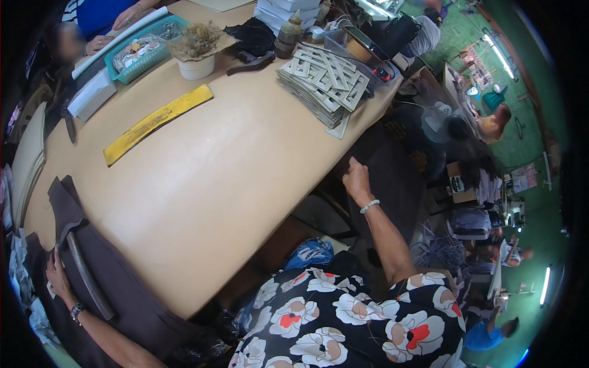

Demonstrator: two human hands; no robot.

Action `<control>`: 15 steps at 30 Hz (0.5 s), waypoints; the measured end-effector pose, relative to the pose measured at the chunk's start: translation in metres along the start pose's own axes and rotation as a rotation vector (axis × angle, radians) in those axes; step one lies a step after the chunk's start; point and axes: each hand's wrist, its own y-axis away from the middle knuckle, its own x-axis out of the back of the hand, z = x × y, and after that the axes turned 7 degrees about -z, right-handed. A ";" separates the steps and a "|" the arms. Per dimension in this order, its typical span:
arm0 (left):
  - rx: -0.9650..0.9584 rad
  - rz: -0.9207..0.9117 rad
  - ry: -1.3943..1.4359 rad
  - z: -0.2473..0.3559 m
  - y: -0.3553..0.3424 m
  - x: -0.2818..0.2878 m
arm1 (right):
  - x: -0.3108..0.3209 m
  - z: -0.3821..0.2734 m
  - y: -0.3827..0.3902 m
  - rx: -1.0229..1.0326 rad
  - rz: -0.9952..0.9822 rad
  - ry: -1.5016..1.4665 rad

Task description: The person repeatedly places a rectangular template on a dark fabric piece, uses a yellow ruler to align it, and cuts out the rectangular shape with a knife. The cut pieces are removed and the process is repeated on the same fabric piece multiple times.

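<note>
My left hand [58,277] lies with fingers extended on dark brown fabric [132,306] at the table's left end, beside a long grey bar [89,276] resting on that cloth. The cloth has a cut, curved upper part near my fingertips. My right hand [357,179], wearing a beaded bracelet, is closed on another dark piece of fabric [392,190] hanging beyond the table's front edge. A yellow strip [156,122] lies across the tan table [202,208], above and between my hands.
Card templates [316,86], a teal basket [141,49], a white tub [196,67], black-handled shears [250,63] and boxes line the back. A co-worker's hands [98,44] are at the far left. More people [494,122] sit among machines and piled materials on the right.
</note>
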 end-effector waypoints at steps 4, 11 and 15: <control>0.023 -0.013 0.016 -0.006 0.000 0.002 | 0.005 -0.002 -0.002 0.044 -0.004 -0.033; -0.021 -0.008 -0.001 -0.035 -0.019 -0.009 | 0.016 -0.006 -0.006 -0.022 -0.099 -0.098; 0.008 -0.014 0.009 -0.023 -0.015 -0.009 | 0.015 0.007 -0.008 -0.013 -0.106 -0.151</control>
